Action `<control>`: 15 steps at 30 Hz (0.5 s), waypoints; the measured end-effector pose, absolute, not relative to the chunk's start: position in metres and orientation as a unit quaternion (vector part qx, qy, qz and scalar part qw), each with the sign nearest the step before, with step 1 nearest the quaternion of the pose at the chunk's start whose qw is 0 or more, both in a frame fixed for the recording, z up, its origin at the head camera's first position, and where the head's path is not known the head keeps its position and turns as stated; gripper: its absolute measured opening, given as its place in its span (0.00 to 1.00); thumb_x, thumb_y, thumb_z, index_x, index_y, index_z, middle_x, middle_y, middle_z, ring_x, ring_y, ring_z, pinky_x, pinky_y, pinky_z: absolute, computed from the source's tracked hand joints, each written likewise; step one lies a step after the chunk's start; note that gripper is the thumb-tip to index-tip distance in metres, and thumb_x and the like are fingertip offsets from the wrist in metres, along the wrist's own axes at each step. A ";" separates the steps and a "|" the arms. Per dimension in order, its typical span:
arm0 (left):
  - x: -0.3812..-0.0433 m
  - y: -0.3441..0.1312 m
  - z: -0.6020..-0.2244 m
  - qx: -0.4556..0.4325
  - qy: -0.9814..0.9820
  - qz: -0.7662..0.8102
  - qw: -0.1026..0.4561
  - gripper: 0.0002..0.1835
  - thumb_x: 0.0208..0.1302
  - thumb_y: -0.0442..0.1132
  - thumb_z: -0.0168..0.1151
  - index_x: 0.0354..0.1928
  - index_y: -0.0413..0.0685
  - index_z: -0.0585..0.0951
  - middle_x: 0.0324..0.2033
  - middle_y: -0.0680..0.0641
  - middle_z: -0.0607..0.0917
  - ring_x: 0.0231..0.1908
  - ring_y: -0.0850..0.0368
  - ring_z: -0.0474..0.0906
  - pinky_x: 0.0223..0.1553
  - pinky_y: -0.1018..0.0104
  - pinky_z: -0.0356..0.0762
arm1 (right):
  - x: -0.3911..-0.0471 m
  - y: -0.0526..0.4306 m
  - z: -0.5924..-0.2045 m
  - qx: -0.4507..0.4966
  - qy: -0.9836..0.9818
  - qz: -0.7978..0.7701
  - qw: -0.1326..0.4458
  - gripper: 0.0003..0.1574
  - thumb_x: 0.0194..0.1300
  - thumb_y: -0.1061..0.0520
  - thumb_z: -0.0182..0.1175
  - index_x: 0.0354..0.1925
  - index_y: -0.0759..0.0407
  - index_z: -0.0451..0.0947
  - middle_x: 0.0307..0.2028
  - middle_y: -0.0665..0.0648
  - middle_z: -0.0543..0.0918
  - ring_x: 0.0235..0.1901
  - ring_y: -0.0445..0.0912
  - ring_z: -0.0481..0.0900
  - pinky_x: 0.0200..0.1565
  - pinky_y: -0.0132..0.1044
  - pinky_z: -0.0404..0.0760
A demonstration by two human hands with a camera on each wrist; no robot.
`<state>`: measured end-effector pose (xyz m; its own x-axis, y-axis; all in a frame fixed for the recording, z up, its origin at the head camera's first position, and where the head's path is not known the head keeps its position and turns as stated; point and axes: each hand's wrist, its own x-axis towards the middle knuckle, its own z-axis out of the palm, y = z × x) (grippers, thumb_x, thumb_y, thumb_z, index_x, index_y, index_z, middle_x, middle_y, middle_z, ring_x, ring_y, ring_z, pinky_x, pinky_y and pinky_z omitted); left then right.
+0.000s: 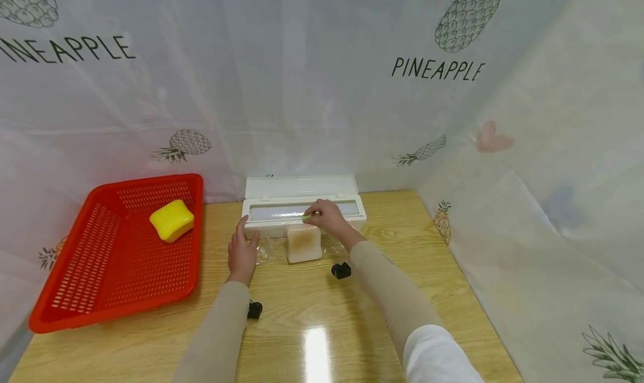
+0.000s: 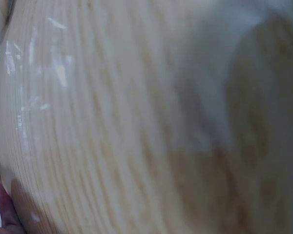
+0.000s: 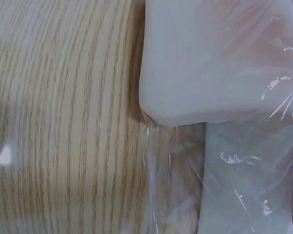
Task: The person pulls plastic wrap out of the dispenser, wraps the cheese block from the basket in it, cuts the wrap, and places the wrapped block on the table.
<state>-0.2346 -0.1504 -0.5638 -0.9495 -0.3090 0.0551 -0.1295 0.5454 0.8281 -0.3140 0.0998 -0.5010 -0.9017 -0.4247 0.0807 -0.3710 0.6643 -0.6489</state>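
A white cling film dispenser (image 1: 302, 209) lies at the back of the table with its lid (image 1: 301, 187) raised. My right hand (image 1: 327, 216) pinches the small green cutter slider (image 1: 305, 218) on its front edge. At the box's left end my left hand (image 1: 242, 255) grips the corner, thumb at the front and fingers along the side. A slice of bread (image 1: 304, 245), browned in the middle, lies in front of the box. Clear cling film (image 1: 271, 250) spreads around it. In the right wrist view the film (image 3: 234, 185) stretches from the bread (image 3: 185, 73) to the box.
A red plastic basket (image 1: 195, 249) stands at the left with a yellow sponge-like block (image 1: 172, 221) inside. Two small black objects, one near the right forearm (image 1: 341, 270) and one beside the left sleeve (image 1: 255, 310), sit on the wooden table. A pineapple-print curtain (image 1: 302, 92) hangs behind.
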 end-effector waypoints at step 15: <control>-0.233 -0.153 -0.562 0.116 -0.877 -0.457 0.094 0.33 0.72 0.47 0.56 0.74 0.70 0.56 0.54 0.35 0.74 0.52 0.32 0.67 0.44 0.35 0.69 | -0.315 0.136 -0.500 -0.203 0.929 -0.309 0.006 0.09 0.60 0.51 0.69 0.39 0.52 0.88 0.29 0.46 0.77 0.32 0.44 0.68 0.49 0.47 0.66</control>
